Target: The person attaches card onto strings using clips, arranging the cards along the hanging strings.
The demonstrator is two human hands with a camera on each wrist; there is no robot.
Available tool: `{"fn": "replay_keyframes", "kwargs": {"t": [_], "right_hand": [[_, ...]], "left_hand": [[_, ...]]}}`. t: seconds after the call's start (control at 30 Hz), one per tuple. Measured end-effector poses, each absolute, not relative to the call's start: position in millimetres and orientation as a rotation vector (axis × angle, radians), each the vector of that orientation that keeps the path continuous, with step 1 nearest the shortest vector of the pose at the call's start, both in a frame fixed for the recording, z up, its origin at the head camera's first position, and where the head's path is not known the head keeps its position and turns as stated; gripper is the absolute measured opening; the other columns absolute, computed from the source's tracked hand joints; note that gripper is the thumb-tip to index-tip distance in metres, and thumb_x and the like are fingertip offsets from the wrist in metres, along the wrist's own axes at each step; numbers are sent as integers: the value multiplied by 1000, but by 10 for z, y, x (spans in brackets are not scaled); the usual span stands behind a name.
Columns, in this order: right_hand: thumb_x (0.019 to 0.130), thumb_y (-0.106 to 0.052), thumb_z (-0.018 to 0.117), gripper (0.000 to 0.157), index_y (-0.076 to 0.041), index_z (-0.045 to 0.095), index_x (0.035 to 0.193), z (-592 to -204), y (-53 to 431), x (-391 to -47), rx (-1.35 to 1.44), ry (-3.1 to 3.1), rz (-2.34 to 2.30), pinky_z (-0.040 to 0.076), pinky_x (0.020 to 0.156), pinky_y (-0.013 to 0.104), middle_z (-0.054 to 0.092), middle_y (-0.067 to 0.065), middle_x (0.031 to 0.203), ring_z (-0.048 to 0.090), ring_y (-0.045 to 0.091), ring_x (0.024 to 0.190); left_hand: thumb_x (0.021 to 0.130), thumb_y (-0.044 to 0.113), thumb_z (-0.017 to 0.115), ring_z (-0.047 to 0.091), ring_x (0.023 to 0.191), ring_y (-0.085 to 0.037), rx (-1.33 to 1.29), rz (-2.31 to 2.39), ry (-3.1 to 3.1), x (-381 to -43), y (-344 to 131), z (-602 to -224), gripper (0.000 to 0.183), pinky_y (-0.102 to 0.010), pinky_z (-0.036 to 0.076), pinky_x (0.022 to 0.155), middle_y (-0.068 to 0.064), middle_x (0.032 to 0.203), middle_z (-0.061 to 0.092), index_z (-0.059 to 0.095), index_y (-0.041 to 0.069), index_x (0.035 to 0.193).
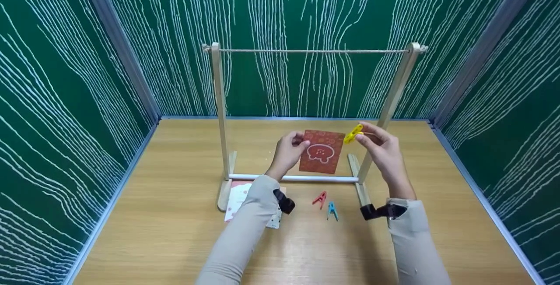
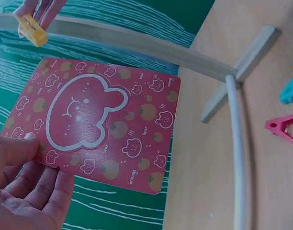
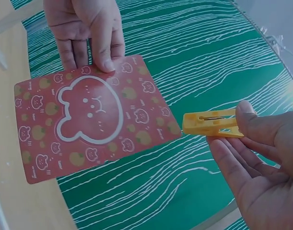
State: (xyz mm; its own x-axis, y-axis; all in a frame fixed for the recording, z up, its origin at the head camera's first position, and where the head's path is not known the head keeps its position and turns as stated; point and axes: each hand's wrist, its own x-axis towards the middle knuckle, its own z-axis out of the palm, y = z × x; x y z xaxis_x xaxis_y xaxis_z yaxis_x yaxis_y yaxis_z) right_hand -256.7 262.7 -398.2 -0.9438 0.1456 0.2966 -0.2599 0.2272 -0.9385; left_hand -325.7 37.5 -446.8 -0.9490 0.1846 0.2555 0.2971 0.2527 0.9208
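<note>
A red card with a white bear outline [image 1: 321, 152] is pinched at one edge by my left hand [image 1: 288, 153], thumb on the printed face. It is held up in front of the wooden rack, and its bear face shows upside down in the head view. My right hand [image 1: 385, 153] pinches a yellow clothespin [image 3: 211, 123] between thumb and fingers. In the right wrist view the clothespin's tip is right at a corner of the red card [image 3: 91, 115]. The left wrist view shows the whole printed face of the card [image 2: 96, 124].
A wooden rack [image 1: 220, 110] stands on the table [image 1: 144, 215], with a rope [image 1: 315, 51] strung across its top and a white bar [image 1: 306, 178] low down. A red clothespin [image 1: 320, 198] and a blue clothespin [image 1: 332, 210] lie in front. Other cards [image 1: 236, 197] lie under my left forearm.
</note>
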Motion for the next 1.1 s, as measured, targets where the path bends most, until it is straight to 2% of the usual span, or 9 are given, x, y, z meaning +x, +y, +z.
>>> {"fn": "replay_keyframes", "kwargs": {"t": [0.4, 0.73, 0.93, 1.1], "right_hand": [[91, -15, 64, 41, 3, 58, 127, -3640, 2635, -2601, 234, -2125, 1649, 50, 86, 14, 63, -12, 106, 65, -1, 93], [92, -14, 63, 37, 1, 60, 126, -3409, 2635, -2621, 248, -2040, 1586, 50, 84, 13, 64, -10, 104, 65, 3, 91], [90, -10, 64, 35, 4, 61, 122, -3263, 2625, -2662, 239, -1947, 1560, 52, 80, 14, 67, -10, 97, 65, 5, 86], [92, -16, 61, 35, -2, 60, 124, -3136, 2624, -2664, 193, -1997, 1515, 50, 84, 13, 63, -6, 104, 63, 7, 93]], "left_hand": [[90, 14, 66, 68, 94, -16, -485, -1841, -2368, -3288, 536, -4132, 18, -23, 53, 81, -11, 101, 72, 67, 3, 105], [91, 18, 65, 66, 93, -11, -433, -1846, -2390, -3337, 637, -3818, 21, -22, 53, 83, -4, 102, 72, 71, 8, 108], [91, 16, 65, 66, 91, -10, -482, -1835, -2340, -3362, 689, -3649, 20, -20, 53, 80, -5, 101, 73, 72, 8, 107], [91, 17, 64, 65, 90, -8, -502, -1839, -2323, -3361, 725, -3525, 20, -20, 53, 81, -3, 101, 72, 72, 10, 108]]}}
